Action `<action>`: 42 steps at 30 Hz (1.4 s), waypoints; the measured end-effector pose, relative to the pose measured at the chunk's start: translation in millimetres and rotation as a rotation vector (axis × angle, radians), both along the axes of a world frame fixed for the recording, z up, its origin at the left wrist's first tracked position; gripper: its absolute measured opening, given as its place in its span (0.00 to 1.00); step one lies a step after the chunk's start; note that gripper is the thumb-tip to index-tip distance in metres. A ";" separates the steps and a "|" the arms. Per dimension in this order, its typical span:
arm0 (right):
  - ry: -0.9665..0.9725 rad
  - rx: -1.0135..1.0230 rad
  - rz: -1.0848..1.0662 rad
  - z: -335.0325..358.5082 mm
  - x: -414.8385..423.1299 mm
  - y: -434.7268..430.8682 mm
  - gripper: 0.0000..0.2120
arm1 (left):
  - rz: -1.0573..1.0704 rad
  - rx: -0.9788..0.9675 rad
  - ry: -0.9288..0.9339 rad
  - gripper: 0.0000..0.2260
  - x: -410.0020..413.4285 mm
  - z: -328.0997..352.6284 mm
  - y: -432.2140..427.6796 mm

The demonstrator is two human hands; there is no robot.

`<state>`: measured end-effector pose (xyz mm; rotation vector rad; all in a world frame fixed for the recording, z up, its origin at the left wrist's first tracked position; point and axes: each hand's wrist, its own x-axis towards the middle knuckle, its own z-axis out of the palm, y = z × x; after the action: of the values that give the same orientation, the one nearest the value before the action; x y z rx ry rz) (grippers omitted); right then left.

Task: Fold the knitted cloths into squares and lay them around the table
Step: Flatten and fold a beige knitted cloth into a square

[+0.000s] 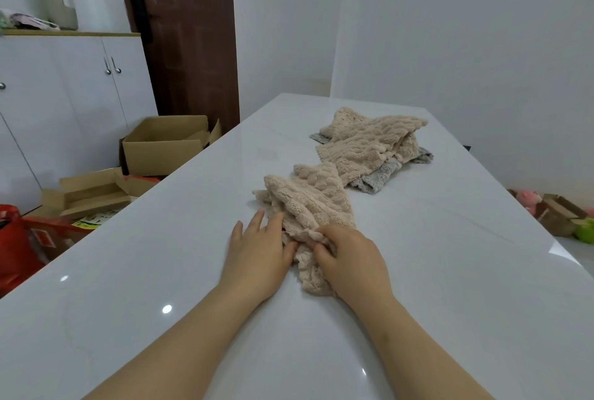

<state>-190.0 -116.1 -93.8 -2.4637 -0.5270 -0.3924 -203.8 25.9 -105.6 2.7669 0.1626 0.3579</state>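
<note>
A crumpled beige knitted cloth (308, 200) lies on the white glossy table (160, 271), stretching away from me. My right hand (352, 258) grips its bunched near end with curled fingers. My left hand (257, 248) lies beside it with straight fingers, fingertips touching the cloth's left edge. Farther back sits a loose pile of beige cloths (369, 142) on top of a grey cloth (382, 174).
Open cardboard boxes (167, 145) and a red bag (13, 245) stand on the floor to the left of the table. White cabinets (64, 103) and a brown door (186, 39) are behind them. More boxes and toys (559, 213) lie on the floor at right.
</note>
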 end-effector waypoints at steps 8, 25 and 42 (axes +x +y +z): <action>0.063 0.136 -0.010 7.6 -22.3 -14.3 0.09 | 0.081 -0.096 -0.355 0.02 -40.3 4.2 -1.6; 0.218 0.849 -0.327 13.3 4.6 -27.0 0.06 | -0.127 0.023 0.117 0.28 -17.2 8.8 1.5; 0.317 0.351 -0.144 13.2 2.3 -32.1 0.14 | -0.136 0.178 0.069 0.38 -28.0 13.0 26.4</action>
<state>-187.8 -148.2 -80.5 -2.1686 -0.1338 -0.1305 -231.9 52.4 -92.6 2.9477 -0.0433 0.2524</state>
